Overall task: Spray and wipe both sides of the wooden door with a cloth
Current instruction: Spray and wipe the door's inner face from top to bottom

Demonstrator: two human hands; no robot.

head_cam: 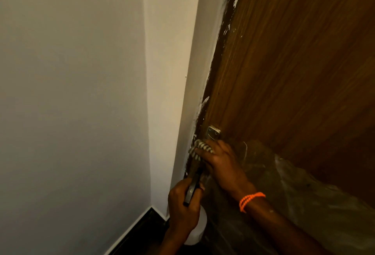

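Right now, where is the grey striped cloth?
In the head view, the grey striped cloth is under the right hand, pressed at the wooden door edge just below the metal hinge plate.

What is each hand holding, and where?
The left hand grips a spray bottle round its dark trigger head. The right hand presses a bunched striped cloth against the door's edge.

wooden door (pixel 294 61) cut off at top and right edges, spray bottle (pixel 195 228) mostly hidden behind left hand (pixel 182 208), striped cloth (pixel 199 150) partly covered by right hand (pixel 221 161), lower door veiled by plastic sheet (pixel 304 193)
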